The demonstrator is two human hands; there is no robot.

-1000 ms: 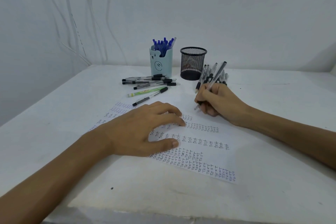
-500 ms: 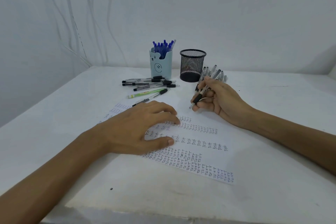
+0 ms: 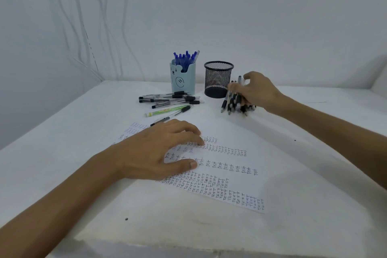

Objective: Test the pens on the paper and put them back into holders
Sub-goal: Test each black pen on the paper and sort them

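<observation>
A white paper [image 3: 230, 174] covered with rows of handwritten "test" lies on the table. My left hand [image 3: 155, 153] presses flat on its left part, fingers spread. My right hand [image 3: 257, 92] is over a pile of black-grip pens [image 3: 232, 104] right of the black mesh holder [image 3: 217, 79]. Its thumb and curled fingers pinch one pen of the pile; the motion blur hides the exact hold. A light blue bear holder [image 3: 183, 77] with several blue pens [image 3: 185, 57] stands left of the mesh holder.
Several black-capped pens [image 3: 171, 98] lie in a loose heap in front of the bear holder, with a green pen [image 3: 165, 111] and one more black pen [image 3: 160, 120] nearer my left hand. White walls close the table at the back and left.
My right hand lifted the pen off the paper, turned it, and carried it back and right to the pile by the mesh holder. My left hand stayed on the paper.
</observation>
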